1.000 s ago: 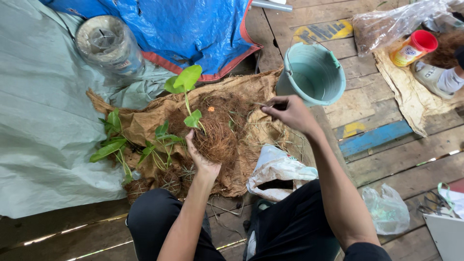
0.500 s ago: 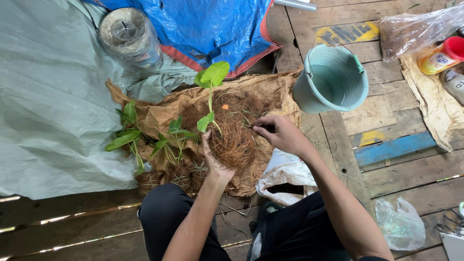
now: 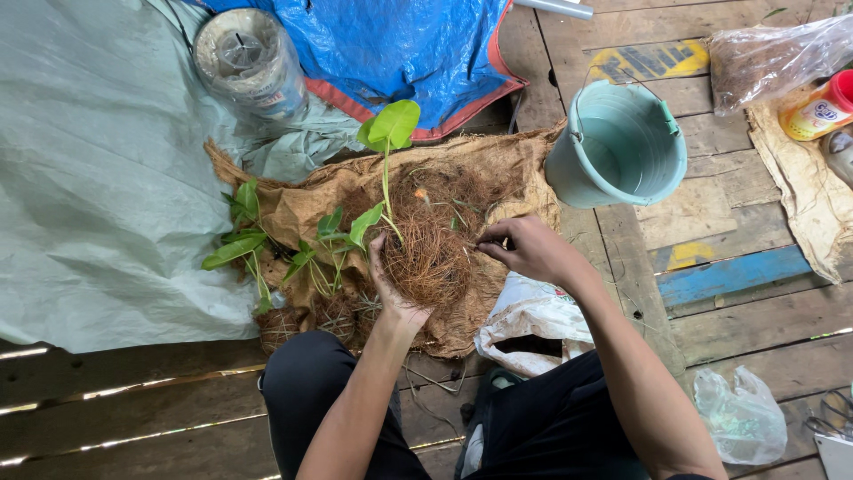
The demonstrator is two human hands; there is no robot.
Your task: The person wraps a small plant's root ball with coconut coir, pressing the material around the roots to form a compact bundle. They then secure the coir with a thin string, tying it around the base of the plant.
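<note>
Right hand (image 3: 533, 251) has reached the coir ball (image 3: 435, 253), fingers pinched on fibres; left hand (image 3: 391, 283) cups it.

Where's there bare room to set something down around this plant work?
Bare boards lie right of the green bucket, above the blue plank, and on the pale tarp at left. The burlap is crowded with plants, fibre and both hands.

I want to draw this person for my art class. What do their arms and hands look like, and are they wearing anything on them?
Both arms are bare from above the elbow down: no sleeves show, no gloves, no watch or bracelet. The left hand and right hand are bare too, with no rings that I can see. Lower down, dark trousers cover the legs.
</note>
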